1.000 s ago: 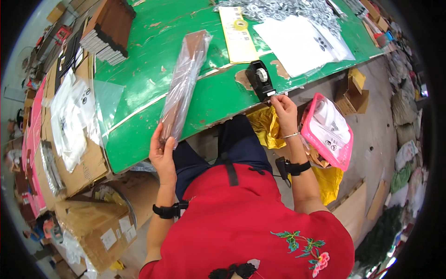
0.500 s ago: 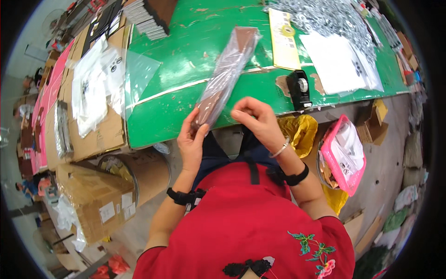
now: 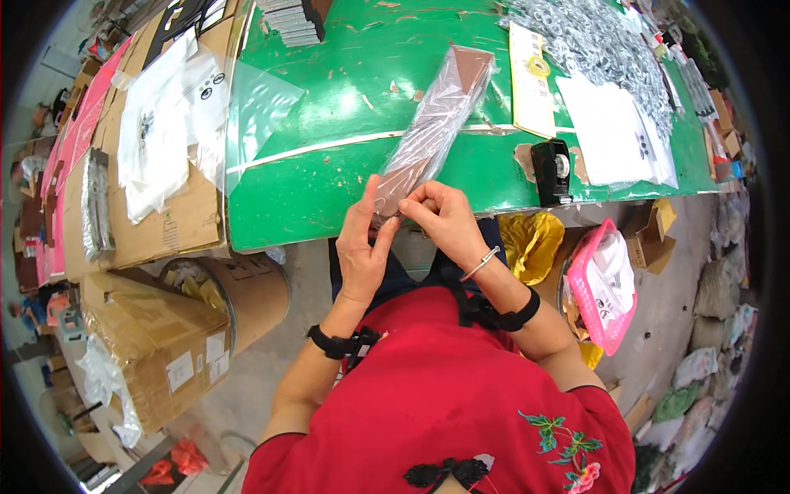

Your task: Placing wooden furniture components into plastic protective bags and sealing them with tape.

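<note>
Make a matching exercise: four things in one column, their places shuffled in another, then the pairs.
1. Brown flat bar in clear plastic
2. Black tape dispenser
3. Pink perforated plastic basket
4. Round yellow tape roll

A. On a yellow printed sheet
B. Near end at the left hand and right hand
C. Near edge of the green table
D. Off the table, holding white plastic

Pairs: 1-B, 2-C, 3-D, 4-A

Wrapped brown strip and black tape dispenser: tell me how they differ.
The wrapped brown strip is long, the black tape dispenser short. The strip is in clear plastic; the dispenser is unwrapped. The left hand and right hand touch the strip, not the dispenser. Both reach the green table's edge.
</note>
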### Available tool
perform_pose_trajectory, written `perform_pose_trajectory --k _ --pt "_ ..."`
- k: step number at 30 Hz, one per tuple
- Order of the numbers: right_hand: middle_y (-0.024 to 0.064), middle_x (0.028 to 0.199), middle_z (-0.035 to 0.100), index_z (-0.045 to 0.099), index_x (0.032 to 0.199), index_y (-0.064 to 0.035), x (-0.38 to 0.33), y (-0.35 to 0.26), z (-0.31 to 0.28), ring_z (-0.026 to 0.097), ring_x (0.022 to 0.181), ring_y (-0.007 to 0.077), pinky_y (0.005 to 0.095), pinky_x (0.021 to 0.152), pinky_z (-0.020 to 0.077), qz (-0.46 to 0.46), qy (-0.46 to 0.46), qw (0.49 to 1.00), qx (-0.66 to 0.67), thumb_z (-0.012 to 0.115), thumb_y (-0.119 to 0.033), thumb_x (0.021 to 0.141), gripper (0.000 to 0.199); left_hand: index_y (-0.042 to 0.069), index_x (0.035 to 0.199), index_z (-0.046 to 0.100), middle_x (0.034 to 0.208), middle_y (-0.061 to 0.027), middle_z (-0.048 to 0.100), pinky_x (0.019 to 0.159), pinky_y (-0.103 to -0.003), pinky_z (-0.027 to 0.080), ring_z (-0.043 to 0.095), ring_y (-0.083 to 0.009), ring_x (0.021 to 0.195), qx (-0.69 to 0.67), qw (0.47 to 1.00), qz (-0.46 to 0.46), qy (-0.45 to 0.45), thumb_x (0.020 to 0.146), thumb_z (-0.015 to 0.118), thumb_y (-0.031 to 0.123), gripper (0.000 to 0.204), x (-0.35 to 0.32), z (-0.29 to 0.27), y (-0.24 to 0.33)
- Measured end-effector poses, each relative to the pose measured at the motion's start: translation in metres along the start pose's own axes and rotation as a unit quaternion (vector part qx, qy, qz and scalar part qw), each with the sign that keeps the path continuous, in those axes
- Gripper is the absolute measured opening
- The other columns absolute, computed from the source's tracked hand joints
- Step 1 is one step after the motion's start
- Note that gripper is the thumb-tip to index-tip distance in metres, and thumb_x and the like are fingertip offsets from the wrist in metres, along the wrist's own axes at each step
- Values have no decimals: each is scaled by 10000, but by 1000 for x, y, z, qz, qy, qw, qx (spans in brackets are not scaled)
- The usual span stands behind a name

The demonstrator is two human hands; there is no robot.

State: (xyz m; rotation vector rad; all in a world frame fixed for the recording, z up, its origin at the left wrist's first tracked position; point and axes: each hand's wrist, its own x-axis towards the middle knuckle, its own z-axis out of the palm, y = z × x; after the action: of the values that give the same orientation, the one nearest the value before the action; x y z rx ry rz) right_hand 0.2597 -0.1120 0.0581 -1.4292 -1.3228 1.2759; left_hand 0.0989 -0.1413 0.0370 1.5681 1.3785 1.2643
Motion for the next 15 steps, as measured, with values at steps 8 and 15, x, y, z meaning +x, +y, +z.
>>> perform_pose_trajectory --k 8,15 --pt "-9 528 515 671 805 0 5 -3 -5 443 497 64 281 477 339 24 -14 1000 7 718 -226 858 237 191 1367 622 1060 -173 612 771 -360 530 649 -305 903 112 990 83 -31 935 652 140 436 11 -4 6" --pt "6 730 594 552 1184 -13 -15 -29 -19 542 670 66 244 619 434 -2 -71 997 38 725 -158 879 379 98 1393 591 1192 -110 650 802 -311 532 636 -173 975 -76 996 -10 -38 977 600 133 417 15 -13 -2"
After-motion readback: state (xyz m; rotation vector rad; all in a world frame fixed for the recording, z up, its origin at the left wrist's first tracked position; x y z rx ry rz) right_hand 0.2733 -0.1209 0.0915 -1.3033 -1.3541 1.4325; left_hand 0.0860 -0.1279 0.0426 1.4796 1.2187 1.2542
